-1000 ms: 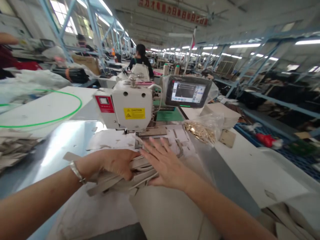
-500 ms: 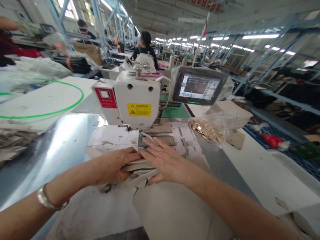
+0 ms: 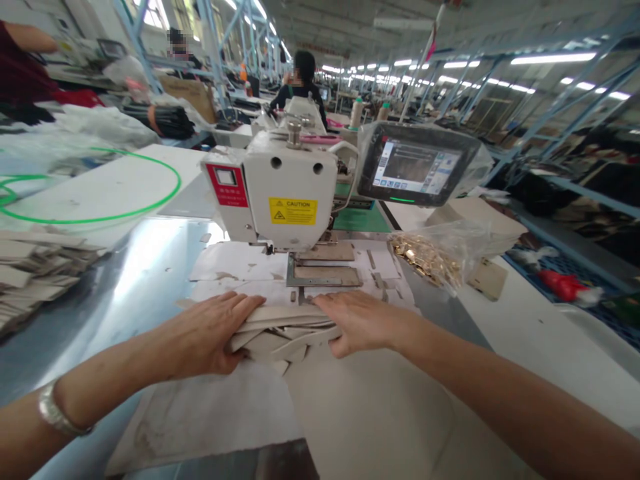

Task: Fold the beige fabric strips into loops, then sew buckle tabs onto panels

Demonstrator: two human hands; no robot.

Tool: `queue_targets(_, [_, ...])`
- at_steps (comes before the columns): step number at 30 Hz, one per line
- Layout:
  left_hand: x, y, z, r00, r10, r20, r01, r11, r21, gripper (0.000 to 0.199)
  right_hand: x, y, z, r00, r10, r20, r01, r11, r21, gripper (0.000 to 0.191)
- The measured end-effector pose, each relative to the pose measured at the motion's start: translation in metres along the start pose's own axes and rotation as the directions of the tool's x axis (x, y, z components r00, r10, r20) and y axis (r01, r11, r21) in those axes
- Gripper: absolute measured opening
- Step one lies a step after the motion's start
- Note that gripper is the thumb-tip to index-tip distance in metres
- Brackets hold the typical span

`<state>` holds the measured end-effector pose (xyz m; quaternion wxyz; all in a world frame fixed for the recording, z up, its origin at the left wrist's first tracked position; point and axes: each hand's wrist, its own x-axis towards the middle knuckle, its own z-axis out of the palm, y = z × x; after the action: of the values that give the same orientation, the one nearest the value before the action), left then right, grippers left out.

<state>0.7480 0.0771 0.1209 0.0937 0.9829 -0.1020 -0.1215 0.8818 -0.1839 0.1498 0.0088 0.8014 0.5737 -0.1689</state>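
A bunch of beige fabric pieces lies in front of the sewing machine, gathered between my two hands. My left hand is closed round the left end of the bunch, thumb on the near side. At the right end, my right hand grips it the same way, fingers on the far side. Just beyond the bunch is the machine's metal clamp frame. A large beige sheet reaches from the bunch toward me, beside white paper.
A control screen stands right of the machine head. Near it lies a clear bag of gold-coloured metal parts. On the left are stacked beige pieces and a green hose. A co-worker sits beyond the machine.
My hands have moved apart to the two ends of the bunch. My right hand has come back from the clamp frame, and more of the bunch shows. The view has shifted slightly.
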Motion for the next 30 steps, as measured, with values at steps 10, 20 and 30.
queue_targets(10, [-0.009, -0.018, 0.006, 1.000, -0.017, -0.002, 0.017, 0.995, -0.095, 0.078, -0.018, 0.008, -0.008, 0.995, 0.065, -0.075, -0.077, 0.984, -0.163, 0.033])
queue_targets(20, [-0.027, -0.022, -0.006, 0.984, -0.172, 0.045, 0.176, 0.978, -0.109, 0.069, -0.025, 0.017, -0.009, 0.980, 0.183, -0.075, -0.194, 0.963, -0.188, 0.022])
queue_targets(30, [-0.042, -0.024, -0.005, 0.977, -0.214, 0.020, 0.214, 0.977, 0.003, 0.041, -0.045, 0.044, 0.001, 0.951, 0.285, -0.117, -0.293, 0.955, -0.053, 0.019])
